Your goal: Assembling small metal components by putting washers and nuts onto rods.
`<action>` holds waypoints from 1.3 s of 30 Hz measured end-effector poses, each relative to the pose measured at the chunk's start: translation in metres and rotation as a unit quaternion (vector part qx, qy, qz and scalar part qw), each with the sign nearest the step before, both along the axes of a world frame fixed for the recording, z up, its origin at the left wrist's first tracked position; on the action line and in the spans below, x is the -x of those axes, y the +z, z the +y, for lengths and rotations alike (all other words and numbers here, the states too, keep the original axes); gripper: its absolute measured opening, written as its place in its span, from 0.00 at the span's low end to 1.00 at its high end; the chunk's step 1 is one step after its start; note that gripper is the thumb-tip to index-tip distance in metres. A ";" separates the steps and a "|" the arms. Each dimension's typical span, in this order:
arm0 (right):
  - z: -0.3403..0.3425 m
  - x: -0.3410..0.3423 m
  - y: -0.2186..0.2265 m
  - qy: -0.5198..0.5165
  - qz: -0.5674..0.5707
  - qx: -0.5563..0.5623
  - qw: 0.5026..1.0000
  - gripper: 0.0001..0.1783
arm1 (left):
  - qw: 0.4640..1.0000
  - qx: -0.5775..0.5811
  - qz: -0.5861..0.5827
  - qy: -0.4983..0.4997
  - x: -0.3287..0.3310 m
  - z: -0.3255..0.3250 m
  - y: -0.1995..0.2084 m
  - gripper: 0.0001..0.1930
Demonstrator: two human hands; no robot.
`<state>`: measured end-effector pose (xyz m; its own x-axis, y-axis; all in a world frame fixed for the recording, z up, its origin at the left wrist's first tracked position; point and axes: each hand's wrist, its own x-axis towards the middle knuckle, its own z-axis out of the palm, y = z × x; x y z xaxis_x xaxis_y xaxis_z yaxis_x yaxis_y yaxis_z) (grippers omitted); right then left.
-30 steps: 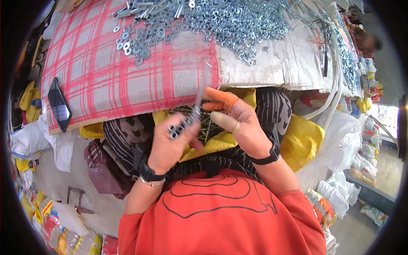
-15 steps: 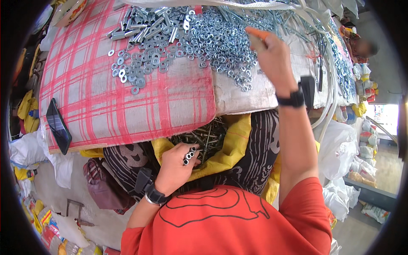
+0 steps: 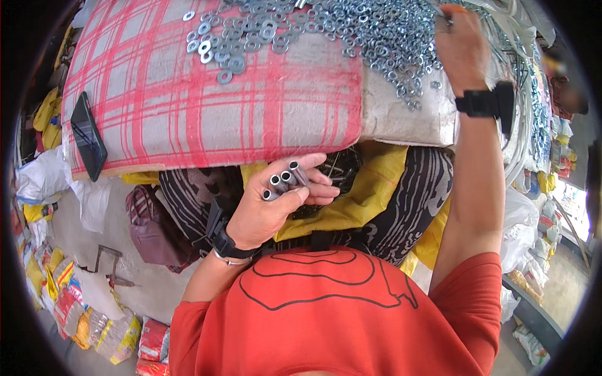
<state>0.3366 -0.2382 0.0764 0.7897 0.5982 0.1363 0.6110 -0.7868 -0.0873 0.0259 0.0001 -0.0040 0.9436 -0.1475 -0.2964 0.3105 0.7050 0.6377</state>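
Several short grey metal tubes [image 3: 285, 180] lie in my left hand [image 3: 260, 213], which is palm up with its thumb over them and their hollow ends showing. Beneath that hand gapes a yellow sack [image 3: 370, 200] with thin metal pieces inside, partly hidden by my fingers. At the upper right, my right hand [image 3: 463, 56] is closed at the far side of a heap of small metal rings [image 3: 382, 44]. An orange covering [image 3: 454, 9] shows at its fingertips, and I cannot make out what they grip. Larger flat washers [image 3: 235, 41] are scattered left of the heap.
A red-and-white checked cloth [image 3: 182, 119] covers the left of the work surface, with a dark phone [image 3: 89, 138] near its edge. On the floor sits a maroon bag [image 3: 153, 229]. White plastic bags [image 3: 520, 219] hang at the right.
My right hand has moved up and right across the ring heap. My left hand has turned and opened out somewhat, showing more of the tubes. The whole view has shifted.
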 end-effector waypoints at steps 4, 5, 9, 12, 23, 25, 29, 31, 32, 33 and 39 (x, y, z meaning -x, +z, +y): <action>0.036 0.072 -0.018 -0.077 -0.172 -0.242 0.952 0.14 | 0.998 -0.042 -0.019 0.035 0.009 0.000 0.000 0.22; 0.037 0.092 -0.015 -0.058 -0.015 -0.420 0.906 0.14 | 0.998 -0.041 -0.019 0.036 0.011 -0.001 0.001 0.22; 0.030 0.175 -0.013 -0.023 0.344 -0.660 0.668 0.15 | 0.999 -0.005 0.000 0.037 0.013 -0.003 0.001 0.21; 0.030 0.222 -0.019 0.007 0.421 -0.649 0.634 0.12 | 0.994 0.073 0.048 0.062 0.014 -0.003 0.002 0.22; 0.045 0.270 -0.031 0.096 0.223 -0.515 0.822 0.13 | 0.974 0.158 0.136 0.092 0.015 -0.011 0.018 0.19; 0.047 0.273 -0.039 0.089 0.194 -0.487 0.847 0.15 | 0.975 0.178 0.114 0.071 0.018 -0.011 0.015 0.18; 0.061 0.271 -0.043 0.125 0.112 -0.435 0.884 0.16 | 0.969 0.189 0.127 0.091 0.021 -0.020 0.021 0.18; 0.065 0.269 -0.040 0.141 0.098 -0.423 0.889 0.22 | 0.955 0.230 0.146 0.116 0.022 -0.023 0.024 0.18; 0.067 0.266 -0.032 0.132 0.196 -0.450 0.861 0.28 | 0.958 0.224 0.129 0.124 0.021 -0.022 0.026 0.18; 0.068 0.262 -0.026 0.119 0.289 -0.471 0.825 0.34 | 0.955 0.229 0.149 0.114 0.020 -0.019 0.020 0.19; 0.081 0.255 -0.048 0.066 0.106 -0.443 0.888 0.28 | 0.990 0.125 0.065 0.020 0.027 -0.044 0.025 0.15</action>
<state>0.0820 -0.1575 0.0284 0.7852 0.4190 0.4559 0.5883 -0.2751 -0.7604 -0.0009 -0.0440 0.0214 0.9064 -0.1945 -0.3751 0.3470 0.8491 0.3983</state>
